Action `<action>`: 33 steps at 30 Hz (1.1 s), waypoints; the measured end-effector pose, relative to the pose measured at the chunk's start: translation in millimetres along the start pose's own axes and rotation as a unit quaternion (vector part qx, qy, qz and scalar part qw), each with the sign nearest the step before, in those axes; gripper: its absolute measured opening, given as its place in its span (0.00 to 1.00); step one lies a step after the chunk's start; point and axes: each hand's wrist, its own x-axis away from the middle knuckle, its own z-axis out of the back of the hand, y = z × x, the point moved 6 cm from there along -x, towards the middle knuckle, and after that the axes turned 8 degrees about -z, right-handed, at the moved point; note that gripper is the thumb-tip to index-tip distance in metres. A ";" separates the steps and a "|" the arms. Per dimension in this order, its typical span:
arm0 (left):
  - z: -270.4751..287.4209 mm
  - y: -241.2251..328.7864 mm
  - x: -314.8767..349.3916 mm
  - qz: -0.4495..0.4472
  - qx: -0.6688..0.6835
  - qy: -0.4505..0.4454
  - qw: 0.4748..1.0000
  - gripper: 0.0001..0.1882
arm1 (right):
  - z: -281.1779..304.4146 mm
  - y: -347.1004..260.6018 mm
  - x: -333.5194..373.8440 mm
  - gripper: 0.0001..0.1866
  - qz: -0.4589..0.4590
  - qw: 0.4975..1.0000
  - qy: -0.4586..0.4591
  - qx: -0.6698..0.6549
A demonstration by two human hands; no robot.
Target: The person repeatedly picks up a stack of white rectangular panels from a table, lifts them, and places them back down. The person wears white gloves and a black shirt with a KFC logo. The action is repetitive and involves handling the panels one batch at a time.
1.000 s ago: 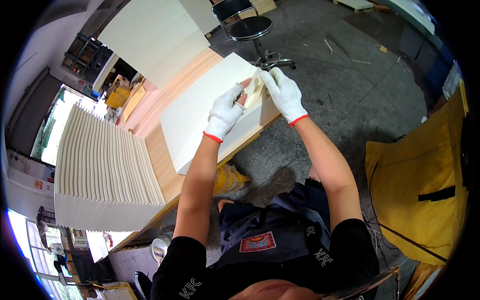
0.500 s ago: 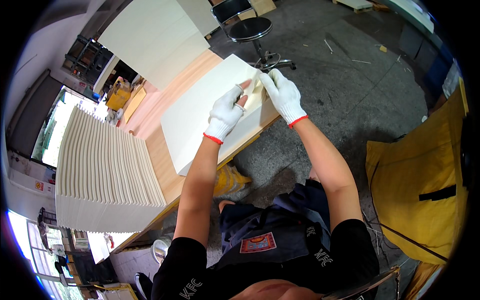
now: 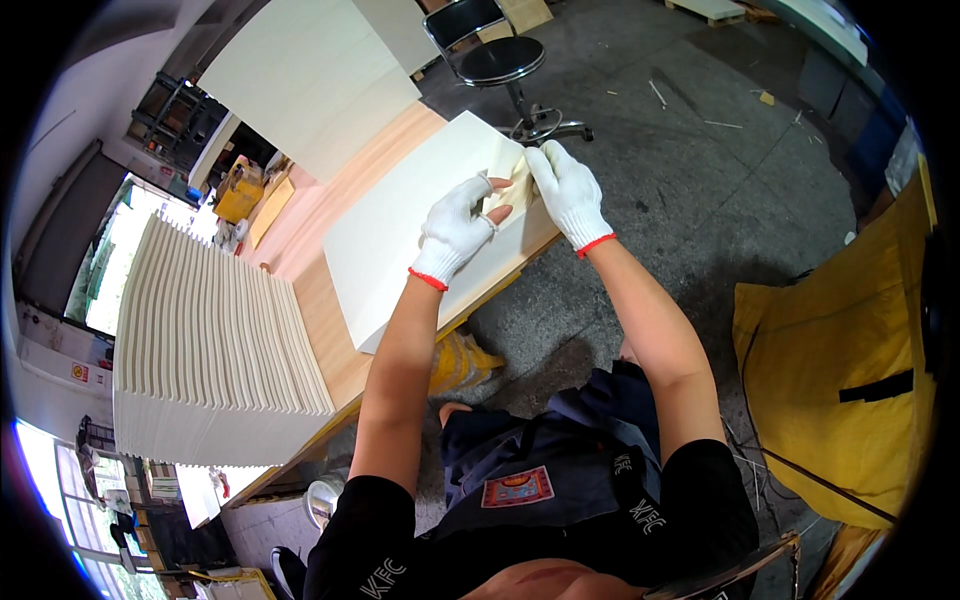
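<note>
A thick white board or stack of sheets (image 3: pixel 395 225) lies aslant on the wooden table in front of me. At its far right corner a creased, shiny pale yellow strip (image 3: pixel 510 170) is raised; I cannot make out whether it is tape or film. My right hand (image 3: pixel 566 190), in a white knit glove with a red cuff, pinches the strip by that corner, fingertips partly hidden. My left hand (image 3: pixel 457 228), gloved alike with bare thumb and forefinger tips, rests over the white surface beside the strip. Its thumb and forefinger are apart, and nothing shows between them.
A tall stack of curved white panels (image 3: pixel 215 340) stands at the table's left. A large pale sheet (image 3: pixel 310 80) is at the table's far end. Beyond the table is a black swivel chair (image 3: pixel 500 60). A yellow cloth-like cover (image 3: pixel 830 370) hangs at the right.
My left hand has shifted slightly right and down, its thumb and forefinger tips now nearer the strip. More of the creased strip shows. My right hand has hardly moved.
</note>
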 end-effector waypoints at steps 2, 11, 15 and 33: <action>0.4 -1.3 0.8 0.003 0.007 0.002 1.000 0.19 | -0.5 0.1 -0.2 0.27 -0.001 1.000 0.000 -0.003; 3.0 3.7 2.1 0.005 0.027 0.036 0.999 0.16 | 3.5 -4.1 1.8 0.26 -0.015 1.000 -0.023 -0.007; 0.9 -0.2 0.7 -0.006 0.001 -0.008 1.000 0.15 | -0.2 0.0 0.5 0.26 -0.006 1.000 -0.006 -0.021; 0.9 9.0 -3.3 -0.037 -0.040 -0.006 0.999 0.17 | 0.9 1.2 0.4 0.27 -0.038 0.999 -0.012 -0.028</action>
